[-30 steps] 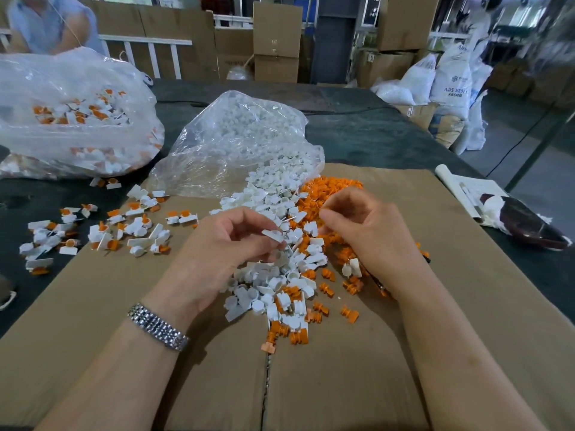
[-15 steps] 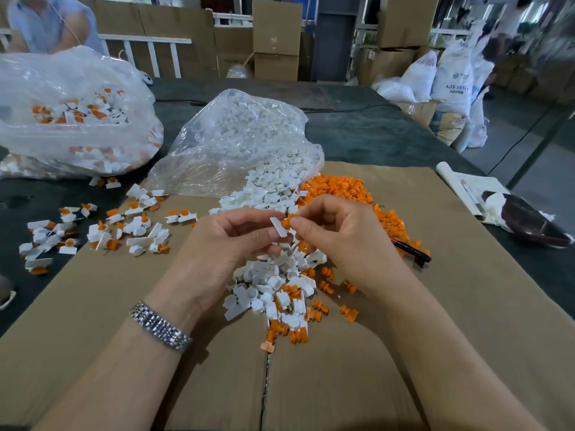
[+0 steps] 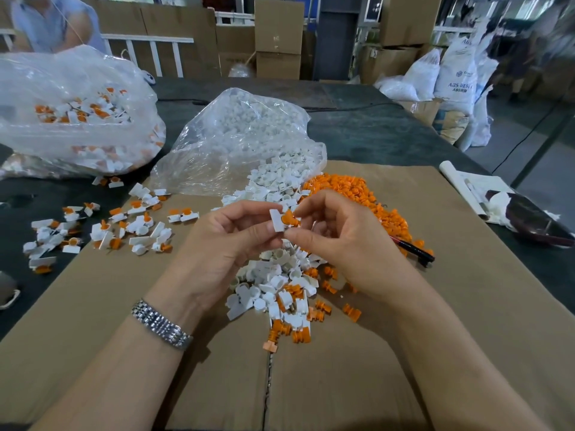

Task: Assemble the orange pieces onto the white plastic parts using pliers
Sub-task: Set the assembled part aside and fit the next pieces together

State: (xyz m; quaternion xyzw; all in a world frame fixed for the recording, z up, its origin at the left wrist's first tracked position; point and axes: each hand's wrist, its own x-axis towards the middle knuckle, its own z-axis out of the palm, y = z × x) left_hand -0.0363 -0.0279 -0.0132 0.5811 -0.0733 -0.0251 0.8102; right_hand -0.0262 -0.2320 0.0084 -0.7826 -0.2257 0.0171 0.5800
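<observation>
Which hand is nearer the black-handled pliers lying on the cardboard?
Right. The right hand sits just left of the pliers, its wrist nearly over them; the left hand is farther left, beyond the right.

flattened brown cardboard sheet underfoot | white woven sacks 1 o'clock | stacked brown cardboard boxes 12 o'clock

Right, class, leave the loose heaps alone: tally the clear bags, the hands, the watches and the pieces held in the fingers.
Clear bags: 2, left bag, middle bag
Hands: 2, left hand, right hand
Watches: 1, wristwatch
Held pieces: 2, white part, orange piece
Total: 7
</observation>
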